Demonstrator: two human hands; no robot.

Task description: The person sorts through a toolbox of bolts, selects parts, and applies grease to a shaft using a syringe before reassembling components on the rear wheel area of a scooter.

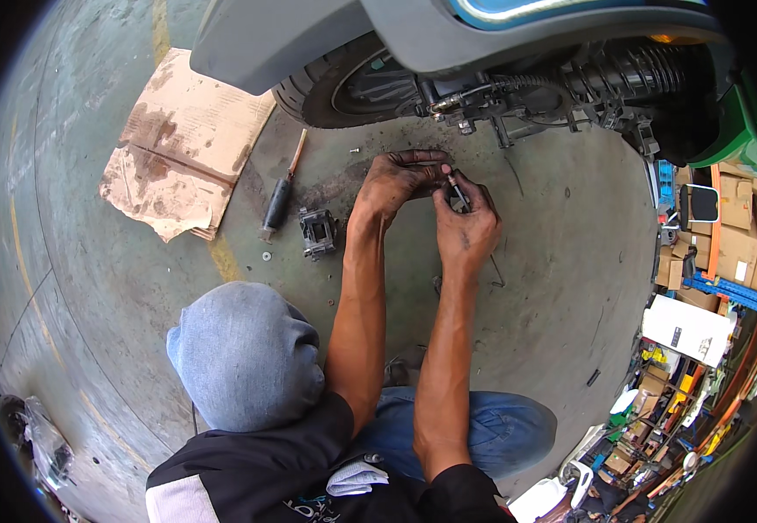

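Both my hands meet just in front of the wheel, over the floor. My right hand [470,222] is closed around a slim dark metal rod [458,190], its upper end sticking out between thumb and fingers. At that end, my left hand [400,181] pinches with thumb and fingers; what its tips grip beyond the rod's end is too small to make out. Dark grime covers the fingers of both hands. Left of my left forearm, a black brake caliper [317,233] lies on the floor. Beside it rests a brush-like tool [277,207] with a black body and a wooden-coloured stick.
A motor scooter's tyre [322,96] and suspension with a black ribbed boot [631,71] stand ahead. Stained cardboard [182,131] lies at the left. A washer [267,256] and a small bolt [355,150] sit on the floor. Cluttered cartons [736,227] line the right side.
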